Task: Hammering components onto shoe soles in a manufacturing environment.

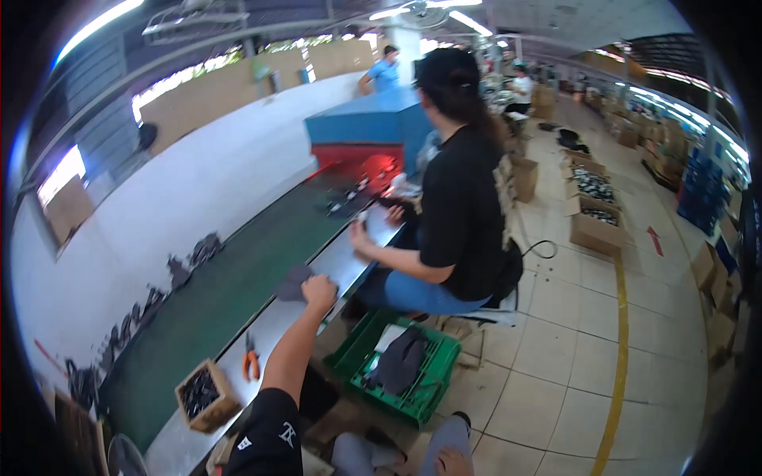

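My left hand (320, 292) reaches far forward over the metal strip of the bench, its fingers closed on a dark grey fabric piece (292, 283). The piece lies partly over the edge of the green belt, and I cannot make out its kind. At the bottom of the view, my right hand (454, 462) rests on my right thigh, fingers laid out and nothing seen in it. Orange-handled pliers (251, 363) lie on the metal strip (274, 321) beside my left forearm. Closer to me stands a small box (225, 406) of small black parts.
A co-worker (464, 190) in black sits ahead at the same bench, handling something small. A green crate (436, 389) holding dark fabric stands below. Dark pieces line the far side of the green belt (238, 274). Cartons (595, 234) stand on the tiled floor to the right.
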Available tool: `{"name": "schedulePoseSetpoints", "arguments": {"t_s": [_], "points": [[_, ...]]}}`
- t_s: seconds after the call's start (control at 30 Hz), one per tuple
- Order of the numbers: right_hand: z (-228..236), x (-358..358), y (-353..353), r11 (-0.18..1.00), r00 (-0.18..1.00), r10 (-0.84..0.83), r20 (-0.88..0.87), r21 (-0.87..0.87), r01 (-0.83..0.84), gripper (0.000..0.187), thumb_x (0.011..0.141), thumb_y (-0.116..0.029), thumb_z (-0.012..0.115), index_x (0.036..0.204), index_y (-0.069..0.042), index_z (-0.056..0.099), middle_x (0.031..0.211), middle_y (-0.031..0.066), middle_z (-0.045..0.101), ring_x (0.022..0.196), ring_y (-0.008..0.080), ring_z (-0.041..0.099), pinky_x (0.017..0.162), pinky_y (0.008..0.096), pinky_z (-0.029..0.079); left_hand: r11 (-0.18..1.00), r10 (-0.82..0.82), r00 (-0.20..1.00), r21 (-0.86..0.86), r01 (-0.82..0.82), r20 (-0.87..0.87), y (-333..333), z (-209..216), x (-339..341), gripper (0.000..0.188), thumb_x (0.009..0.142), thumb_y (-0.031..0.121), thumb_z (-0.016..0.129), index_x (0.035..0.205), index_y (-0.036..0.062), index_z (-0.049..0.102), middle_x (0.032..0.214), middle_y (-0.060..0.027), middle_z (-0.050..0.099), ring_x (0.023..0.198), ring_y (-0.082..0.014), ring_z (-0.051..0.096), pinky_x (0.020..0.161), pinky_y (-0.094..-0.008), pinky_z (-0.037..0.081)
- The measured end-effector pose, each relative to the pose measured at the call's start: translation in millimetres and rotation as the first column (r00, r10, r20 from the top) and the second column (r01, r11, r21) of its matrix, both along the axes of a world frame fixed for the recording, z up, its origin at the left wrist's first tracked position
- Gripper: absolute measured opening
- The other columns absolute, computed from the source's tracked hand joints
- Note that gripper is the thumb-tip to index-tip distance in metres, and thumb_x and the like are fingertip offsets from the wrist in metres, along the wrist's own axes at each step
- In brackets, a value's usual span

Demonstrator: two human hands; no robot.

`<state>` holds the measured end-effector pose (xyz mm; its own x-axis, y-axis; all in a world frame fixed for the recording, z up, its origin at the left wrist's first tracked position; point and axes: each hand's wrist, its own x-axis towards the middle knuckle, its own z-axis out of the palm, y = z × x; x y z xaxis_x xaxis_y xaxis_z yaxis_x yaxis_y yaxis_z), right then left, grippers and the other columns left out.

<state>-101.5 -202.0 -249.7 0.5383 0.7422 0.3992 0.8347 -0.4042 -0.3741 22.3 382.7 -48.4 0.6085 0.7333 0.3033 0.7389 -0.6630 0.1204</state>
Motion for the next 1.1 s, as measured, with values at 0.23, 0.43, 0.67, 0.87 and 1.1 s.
{"name": "schedulePoseSetpoints", "arguments": {"t_s": [0.23, 0.43, 0.67, 0.87, 1.1], "points": [[-7.6, 2.5, 2.7, 0.977, 0.814, -0.206, -0.543, -0.063, 0.205, 0.031, 0.093, -0.025, 0.058, 0.114, -0.003, 0.066, 0.118, 0.0201, 0.063, 0.109, 0.0399, 0.058, 0.099, 0.0466, 0.046, 0.992, 0.122, 0.932, -0.015, -0.124, 0.341, 24.6, 25.1, 8.8, 0.027, 0.076, 0.03, 0.07, 0.088, 0.0053, 0.072, 0.093, -0.0148, 0.071, 0.093, -0.034, 0.067, 0.089, -0.0473, 0.045], [-20.8, 21.7, 13.5, 0.999, 0.927, 0.001, -0.375, -0.029, -0.013, 0.027, 0.085, -0.027, 0.063, 0.098, -0.003, 0.067, 0.096, 0.0184, 0.068, 0.089, 0.0377, 0.065, 0.077, 0.0509, 0.05, 0.896, -0.395, 0.805, 0.377, 0.234, 0.441, -35.2, 146.6, -108.0, 0.021, 0.083, 0.016, 0.067, 0.099, 0.0026, 0.067, 0.099, -0.0168, 0.067, 0.099, -0.0346, 0.063, 0.091, -0.0436, 0.045], [148.0, -7.6, 154.6, 0.861, 0.799, 0.49, -0.348, 0.338, -0.38, 0.027, 0.091, -0.017, 0.063, 0.112, -0.001, 0.065, 0.106, 0.0198, 0.068, 0.099, 0.0391, 0.063, 0.089, 0.0461, 0.049, 0.98, -0.199, 0.759, 0.113, 0.165, 0.62, -161.5, 201.4, -321.1, 0.02, 0.092, 0.013, 0.065, 0.107, -0.0008, 0.067, 0.097, -0.0135, 0.068, 0.092, -0.0232, 0.064, 0.084, -0.0333, 0.049], [214.8, -115.0, 257.0, 0.385, 0.387, 0.922, -0.011, 0.112, -0.916, 0.075, 0.088, -0.041, 0.07, 0.144, 0.0, 0.039, 0.117, 0.0216, 0.064, 0.1, 0.0393, 0.065, 0.085, 0.0455, 0.052, 0.928, 0.332, 0.422, -0.373, 0.016, 0.843, -284.4, 133.2, -500.8, 0.029, 0.104, 0.022, 0.053, 0.111, -0.0022, 0.066, 0.101, -0.0046, 0.067, 0.095, -0.0114, 0.059, 0.088, -0.025, 0.045], [218.2, -145.0, 257.6, 0.369, 0.383, 0.918, -0.106, -0.128, -0.92, 0.05, 0.083, -0.032, 0.075, 0.122, -0.006, 0.058, 0.099, 0.0138, 0.068, 0.085, 0.034, 0.068, 0.068, 0.0409, 0.055, 0.815, 0.534, -0.036, -0.503, 0.287, 0.845, -371.5, 24.5, -583.8, 0.036, 0.106, 0.028, 0.049, 0.12, -0.0035, 0.057, 0.119, -0.0169, 0.067, 0.109, -0.0178, 0.063, 0.1, -0.0278, 0.046]]}}
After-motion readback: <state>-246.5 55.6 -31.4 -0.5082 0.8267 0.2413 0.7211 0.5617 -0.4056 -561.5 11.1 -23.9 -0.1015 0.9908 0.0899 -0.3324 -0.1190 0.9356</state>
